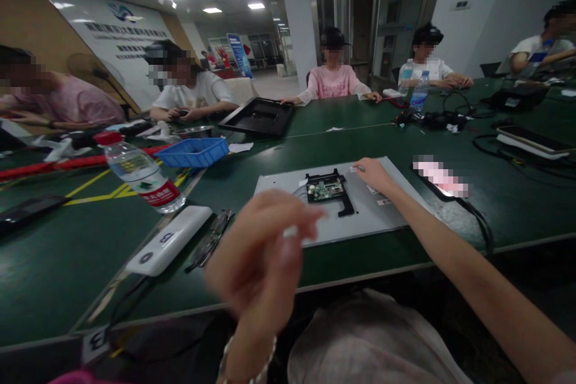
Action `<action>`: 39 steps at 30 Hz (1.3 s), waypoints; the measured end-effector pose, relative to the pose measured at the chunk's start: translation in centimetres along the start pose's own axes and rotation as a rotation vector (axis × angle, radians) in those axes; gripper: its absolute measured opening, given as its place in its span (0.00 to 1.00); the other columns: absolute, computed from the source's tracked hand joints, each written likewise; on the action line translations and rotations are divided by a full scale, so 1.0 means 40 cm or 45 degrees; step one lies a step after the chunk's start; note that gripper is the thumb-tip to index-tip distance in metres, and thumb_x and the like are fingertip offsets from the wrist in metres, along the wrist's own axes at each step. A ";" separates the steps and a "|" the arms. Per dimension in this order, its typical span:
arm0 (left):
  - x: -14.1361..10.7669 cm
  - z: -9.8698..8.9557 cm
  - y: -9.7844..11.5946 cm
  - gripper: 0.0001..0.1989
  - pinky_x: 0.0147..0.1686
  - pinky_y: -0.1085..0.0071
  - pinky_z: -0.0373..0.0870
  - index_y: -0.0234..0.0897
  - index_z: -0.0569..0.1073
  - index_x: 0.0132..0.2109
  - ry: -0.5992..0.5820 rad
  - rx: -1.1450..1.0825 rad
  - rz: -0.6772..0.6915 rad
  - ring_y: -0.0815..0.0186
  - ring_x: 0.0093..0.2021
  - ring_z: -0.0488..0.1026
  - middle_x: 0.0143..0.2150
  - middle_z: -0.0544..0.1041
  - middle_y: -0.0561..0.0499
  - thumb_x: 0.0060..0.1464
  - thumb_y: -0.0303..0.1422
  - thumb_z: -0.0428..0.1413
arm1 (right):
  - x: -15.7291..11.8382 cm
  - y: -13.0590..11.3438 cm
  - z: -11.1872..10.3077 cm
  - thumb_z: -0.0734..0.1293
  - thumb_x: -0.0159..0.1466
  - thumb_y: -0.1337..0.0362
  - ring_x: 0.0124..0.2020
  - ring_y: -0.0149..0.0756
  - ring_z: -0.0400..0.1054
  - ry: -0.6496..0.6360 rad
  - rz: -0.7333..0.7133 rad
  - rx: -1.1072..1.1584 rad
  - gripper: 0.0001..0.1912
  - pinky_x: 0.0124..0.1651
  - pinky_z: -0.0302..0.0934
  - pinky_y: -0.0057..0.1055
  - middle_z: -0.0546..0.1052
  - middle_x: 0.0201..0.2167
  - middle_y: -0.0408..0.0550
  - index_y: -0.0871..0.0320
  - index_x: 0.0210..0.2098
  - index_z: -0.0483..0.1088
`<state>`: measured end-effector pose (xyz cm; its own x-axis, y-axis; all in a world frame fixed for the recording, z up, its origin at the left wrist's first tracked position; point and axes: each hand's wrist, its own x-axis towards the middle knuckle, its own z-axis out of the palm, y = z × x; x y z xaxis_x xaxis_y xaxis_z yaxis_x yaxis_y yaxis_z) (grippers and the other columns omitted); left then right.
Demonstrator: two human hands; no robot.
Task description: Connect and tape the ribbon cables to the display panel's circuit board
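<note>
A flat grey panel [279, 186] lies on the green table, bearing a black bracket [347, 203] and a green circuit board [326, 189]. My left hand [258, 252] is raised in front of the panel's left part, blurred, with thumb and fingers curled together; anything between them is too small to make out. Over the panel's far right part is my right hand [372, 173], its fingers pinched at the surface beside the board. What it pinches, if anything, cannot be made out. Small white labels [383, 201] are on the panel near my right wrist.
Left of the panel are glasses [210, 240], a white power bank [171, 240], a water bottle [141, 177] and a blue tray [193, 153]. To the right lies a lit phone [441, 179] with a cable. A black frame [258, 117] lies farther back; several people sit around the table.
</note>
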<state>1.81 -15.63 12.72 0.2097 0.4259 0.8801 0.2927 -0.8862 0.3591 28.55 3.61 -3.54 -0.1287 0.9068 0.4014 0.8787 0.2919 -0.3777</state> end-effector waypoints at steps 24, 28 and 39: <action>-0.086 0.108 -0.537 0.05 0.45 0.69 0.65 0.36 0.71 0.37 -0.548 0.910 -0.589 0.63 0.42 0.71 0.41 0.74 0.47 0.57 0.27 0.50 | -0.018 -0.029 0.008 0.61 0.65 0.70 0.50 0.42 0.68 -0.045 -0.037 0.004 0.16 0.55 0.58 0.33 0.76 0.48 0.57 0.62 0.51 0.72; -0.085 0.107 -0.529 0.08 0.44 0.69 0.65 0.37 0.70 0.43 -0.542 0.880 -0.627 0.63 0.43 0.72 0.41 0.76 0.47 0.58 0.27 0.49 | -0.017 -0.028 0.008 0.61 0.65 0.70 0.49 0.42 0.69 -0.028 -0.031 0.017 0.16 0.55 0.58 0.33 0.76 0.47 0.57 0.63 0.50 0.72; -0.090 0.127 -0.532 0.16 0.47 0.69 0.66 0.36 0.76 0.46 -0.795 0.889 -0.656 0.60 0.46 0.75 0.43 0.79 0.43 0.64 0.37 0.46 | -0.013 -0.021 0.022 0.61 0.63 0.71 0.49 0.42 0.69 -0.010 -0.009 -0.003 0.16 0.55 0.57 0.33 0.77 0.46 0.56 0.63 0.49 0.74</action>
<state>-0.41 2.60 0.33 0.2906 0.9127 0.2871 0.9104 -0.3561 0.2107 27.48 3.17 -4.19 -0.1382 0.9072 0.3974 0.8790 0.2972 -0.3729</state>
